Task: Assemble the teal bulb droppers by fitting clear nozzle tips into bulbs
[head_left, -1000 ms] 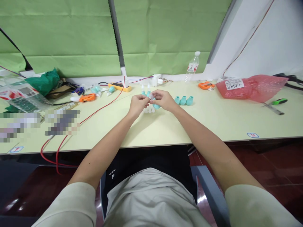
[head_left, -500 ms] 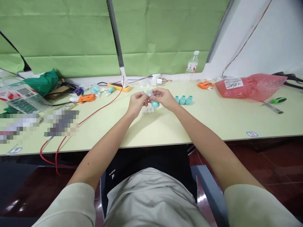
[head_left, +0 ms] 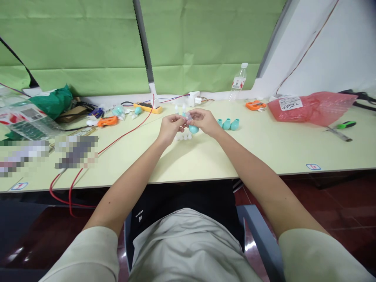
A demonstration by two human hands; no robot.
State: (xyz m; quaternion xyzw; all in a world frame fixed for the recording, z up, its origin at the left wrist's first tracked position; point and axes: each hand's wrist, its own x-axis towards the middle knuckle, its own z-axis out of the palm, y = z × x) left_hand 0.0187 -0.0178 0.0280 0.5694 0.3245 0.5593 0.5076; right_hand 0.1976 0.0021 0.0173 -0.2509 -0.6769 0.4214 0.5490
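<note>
My left hand point(head_left: 169, 128) and my right hand point(head_left: 203, 120) meet above the pale table point(head_left: 205, 156). Together they pinch a small clear plastic piece point(head_left: 188, 117) fitted to a teal bulb point(head_left: 193, 129) that hangs under my right fingers. Several small white caps point(head_left: 182, 136) lie on the table just below my hands. Two white-tipped teal droppers point(head_left: 179, 109) stand right behind them. Three teal bulbs point(head_left: 227, 124) sit in a row to the right of my right hand.
A red wire point(head_left: 117, 139) runs from the yellow meter point(head_left: 147, 107) off the front edge. Orange tools point(head_left: 108, 122) and a green bag point(head_left: 54, 101) lie left. A water bottle point(head_left: 238, 83), an orange tool point(head_left: 256, 105), a red plastic bag point(head_left: 314, 107) and a green-handled screwdriver point(head_left: 342, 129) lie right.
My hands have stayed together on the small piece and lifted very slightly. The teal bulb now shows more clearly below my right fingers.
</note>
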